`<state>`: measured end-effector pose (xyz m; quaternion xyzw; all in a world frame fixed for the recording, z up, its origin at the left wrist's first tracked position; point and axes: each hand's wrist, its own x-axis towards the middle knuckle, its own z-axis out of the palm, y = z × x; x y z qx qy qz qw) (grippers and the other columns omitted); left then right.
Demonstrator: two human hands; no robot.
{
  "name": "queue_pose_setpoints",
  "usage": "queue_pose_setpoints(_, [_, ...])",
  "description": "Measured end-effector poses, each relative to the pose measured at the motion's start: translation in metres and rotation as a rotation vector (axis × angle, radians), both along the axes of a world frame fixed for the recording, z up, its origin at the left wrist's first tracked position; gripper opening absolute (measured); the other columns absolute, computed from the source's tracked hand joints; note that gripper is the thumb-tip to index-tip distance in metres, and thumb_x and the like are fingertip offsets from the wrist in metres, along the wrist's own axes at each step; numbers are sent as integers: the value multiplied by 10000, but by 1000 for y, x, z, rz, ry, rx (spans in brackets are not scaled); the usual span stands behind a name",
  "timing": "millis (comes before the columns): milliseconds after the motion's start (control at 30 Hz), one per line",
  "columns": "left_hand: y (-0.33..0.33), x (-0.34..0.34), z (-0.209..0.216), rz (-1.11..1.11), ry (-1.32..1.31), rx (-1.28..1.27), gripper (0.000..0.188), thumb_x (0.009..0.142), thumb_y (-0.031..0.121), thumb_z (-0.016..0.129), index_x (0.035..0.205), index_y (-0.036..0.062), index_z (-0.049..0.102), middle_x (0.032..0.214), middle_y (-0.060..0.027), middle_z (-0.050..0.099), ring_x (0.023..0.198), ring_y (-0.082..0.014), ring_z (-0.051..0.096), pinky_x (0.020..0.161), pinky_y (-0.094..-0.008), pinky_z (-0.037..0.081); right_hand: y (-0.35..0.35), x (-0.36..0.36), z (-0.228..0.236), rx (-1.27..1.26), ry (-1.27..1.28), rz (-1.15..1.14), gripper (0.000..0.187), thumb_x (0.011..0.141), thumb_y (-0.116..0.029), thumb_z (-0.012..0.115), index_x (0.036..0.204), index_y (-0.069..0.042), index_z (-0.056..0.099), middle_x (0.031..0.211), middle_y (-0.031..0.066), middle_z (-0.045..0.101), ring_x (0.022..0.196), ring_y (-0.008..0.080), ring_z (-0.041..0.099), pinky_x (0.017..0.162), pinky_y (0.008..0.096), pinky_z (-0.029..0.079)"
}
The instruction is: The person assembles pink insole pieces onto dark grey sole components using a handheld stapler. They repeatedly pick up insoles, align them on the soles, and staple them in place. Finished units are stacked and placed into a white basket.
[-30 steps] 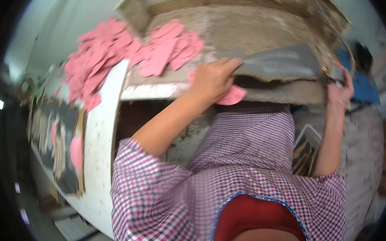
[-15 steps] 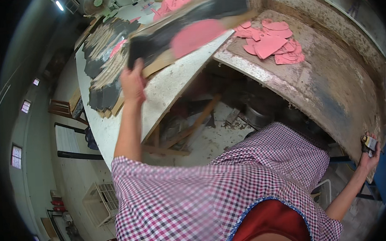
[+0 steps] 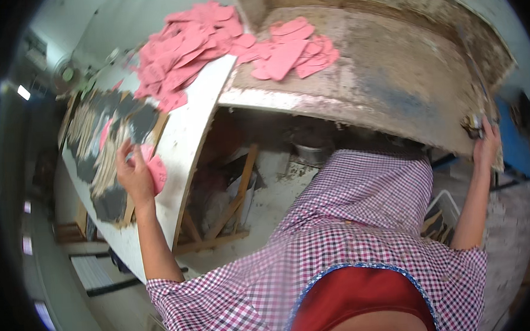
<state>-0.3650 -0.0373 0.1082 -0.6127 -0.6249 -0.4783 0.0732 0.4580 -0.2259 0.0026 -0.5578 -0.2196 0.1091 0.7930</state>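
Note:
My left hand [image 3: 135, 175] is at the left over the white table, its thumb and fingers closed on a flat pink sole-shaped piece [image 3: 157, 176] with dark marks. Beside and beyond it lies a stack of dark grey boards with tan edges [image 3: 105, 144]. At the far right, next to the brown worktop's corner, my right hand [image 3: 487, 145] grips a small tool that looks like a flat brush [image 3: 472, 126], partly hidden by the fingers.
A big heap of pink sole-shaped pieces [image 3: 181, 50] covers the back of the white table [image 3: 176, 134]. A smaller pile of pink pieces [image 3: 298, 53] sits on the stained brown worktop [image 3: 386, 69]. Below stand a metal pot [image 3: 313, 148] and a wooden frame [image 3: 242, 190].
A dark board, earlier raised in my left hand with a pink piece against it, is out of that hand. The hand now holds a pink piece by the stack. The view has shifted.

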Motion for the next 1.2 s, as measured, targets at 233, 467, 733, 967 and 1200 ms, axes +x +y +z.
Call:
queue_pose_setpoints(233, [108,276,-24,-725,158,20,242,903,52,632,1140,70,681,911,-32,694,562,-93,464,543,-246,408,1,-49,11,-415,-87,-293,742,806,-276,762,1375,55,421,1316,180,525,1223,275,501,1025,370,399])
queue_pose_setpoints(467, [162,357,-36,-768,681,253,240,925,135,640,1147,47,658,1154,-140,644,1081,-296,594,910,-383,472,-45,-33,-4,-99,-206,46,617,840,-204,753,1327,71,492,1340,208,531,1278,267,501,1079,342,403])
queue_pose_setpoints(733, [26,501,19,-1475,692,266,198,883,18,630,1077,19,669,1028,-148,642,945,-310,614,845,-385,492,-274,20,-45,-312,159,-382,363,919,-144,644,1210,63,579,1085,142,666,1003,197,657,945,300,519])
queue_pose_setpoints(967, [-44,608,47,-1823,809,167,128,779,26,728,742,44,606,652,-77,530,567,-285,508,500,-372,413,-360,-2,-197,-608,579,-404,168,840,-162,646,945,-31,662,755,13,597,638,130,544,573,270,430])
queue_pose_setpoints(1200, [-26,460,8,-1727,918,357,147,832,12,657,724,38,561,650,-152,479,526,-314,461,453,-400,342,-327,-112,-291,-886,767,-407,657,899,-348,680,1404,7,456,1366,192,526,1149,307,572,967,429,464])
